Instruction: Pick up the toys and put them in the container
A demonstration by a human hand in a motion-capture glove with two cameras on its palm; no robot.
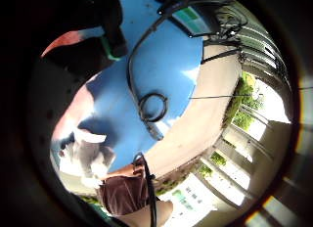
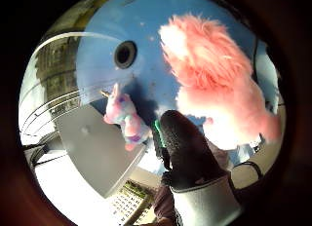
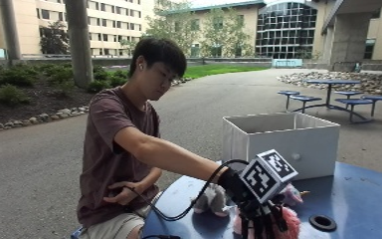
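A fluffy pink toy (image 3: pixel 289 225) lies on the blue table (image 3: pixel 356 199), right under my gloved right hand (image 3: pixel 231 183), which reaches down over it. In the thumb side palm view the pink toy (image 2: pixel 214 84) looms close, and my thumb (image 2: pixel 183 148) stands straight beside it with a strip of table between them. A small pastel unicorn (image 2: pixel 124 119) stands by the white container (image 2: pixel 97 148). A grey plush toy (image 3: pixel 211 200) sits on the table near my forearm. The white container (image 3: pixel 280 142) stands open-topped at the table's far side.
A black round hole (image 3: pixel 322 222) is set in the tabletop beside the pink toy. A black cable (image 1: pixel 152 107) lies coiled on the blue table. The person's bare hand (image 3: pixel 121 193) rests in their lap.
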